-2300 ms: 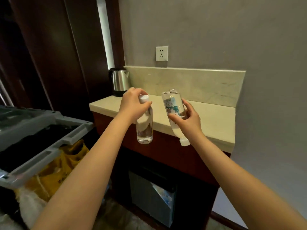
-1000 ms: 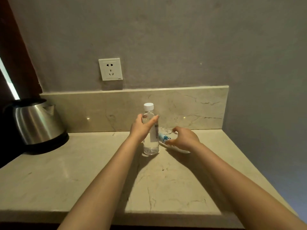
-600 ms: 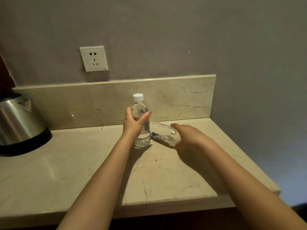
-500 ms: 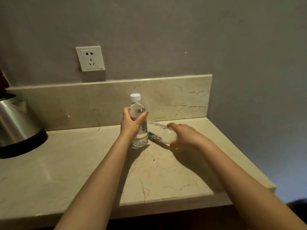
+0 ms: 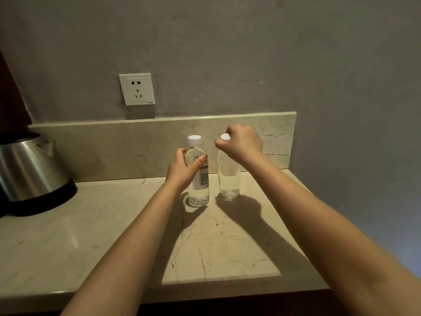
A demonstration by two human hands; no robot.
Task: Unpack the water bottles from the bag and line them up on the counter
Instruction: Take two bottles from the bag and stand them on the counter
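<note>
Two clear water bottles with white caps stand upright side by side on the beige marble counter (image 5: 114, 236), close to the backsplash. My left hand (image 5: 182, 169) grips the left bottle (image 5: 199, 185) round its upper body, thumb and fingers curled on either side. My right hand (image 5: 241, 143) holds the right bottle (image 5: 229, 181) at its top, with fingers curled round the neck and cap. The bag is out of view.
A steel electric kettle (image 5: 29, 172) on a black base stands at the counter's left end. A white wall socket (image 5: 137, 89) sits above the backsplash (image 5: 114, 147). The grey wall closes off the counter's right side.
The right bottle, lying tilted on the counter half a second ago, now stands upright beside the left one. My right hand moved from its body up to its cap. My left hand kept its hold.
</note>
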